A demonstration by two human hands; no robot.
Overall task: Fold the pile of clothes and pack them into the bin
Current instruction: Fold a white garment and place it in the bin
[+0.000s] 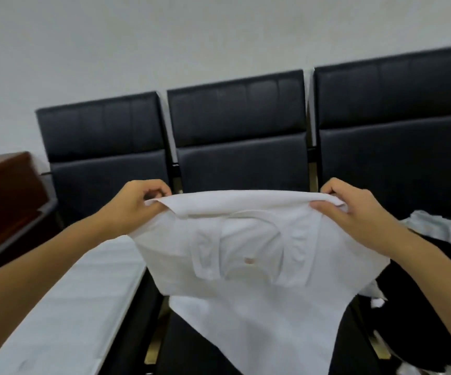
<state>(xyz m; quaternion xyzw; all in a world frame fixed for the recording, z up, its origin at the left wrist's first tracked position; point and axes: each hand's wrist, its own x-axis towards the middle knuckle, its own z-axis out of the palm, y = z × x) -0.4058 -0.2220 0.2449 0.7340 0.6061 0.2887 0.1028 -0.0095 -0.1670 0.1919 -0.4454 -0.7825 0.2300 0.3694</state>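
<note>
Both hands' fingers [154,189] pinching shirt [259,255]

A plain white wall [165,36] filled 12 o'clock. Three black padded chairs [240,131] stood against it. A brown wooden cabinet [5,190] occupied 9 o'clock.

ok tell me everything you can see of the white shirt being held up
The white shirt is a thin, soft-looking collared garment, held up spread out, collar showing at its middle. The left hand and the right hand each pinch a top corner. Its lower part hangs over a black chair seat.
</note>
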